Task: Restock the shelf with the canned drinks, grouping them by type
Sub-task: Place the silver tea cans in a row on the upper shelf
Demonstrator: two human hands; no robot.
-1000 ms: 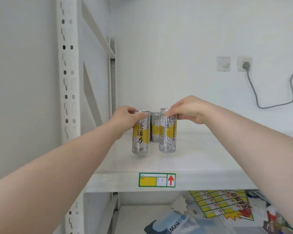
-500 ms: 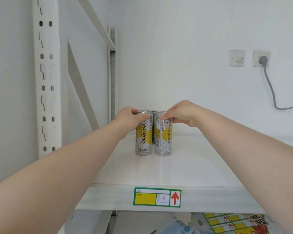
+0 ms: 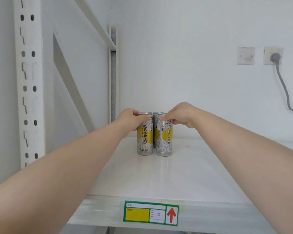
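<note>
Two slim silver-and-yellow drink cans stand side by side and upright on the white shelf (image 3: 184, 169). My left hand (image 3: 128, 121) grips the top of the left can (image 3: 145, 141). My right hand (image 3: 179, 115) pinches the top of the right can (image 3: 164, 142) with thumb and fingers. The tops of more cans of the same kind (image 3: 156, 113) show just behind the front pair; the rest of them is hidden.
A perforated white upright (image 3: 28, 81) and a diagonal brace (image 3: 71, 85) stand at the left. The shelf's front edge carries a green and yellow label with a red arrow (image 3: 150, 213). A wall socket with a grey cable (image 3: 276, 58) is at the right.
Both hands have moved the two front cans back towards the cans behind and closer together. The view has come nearer the shelf; the lower shelf has dropped out of sight.
</note>
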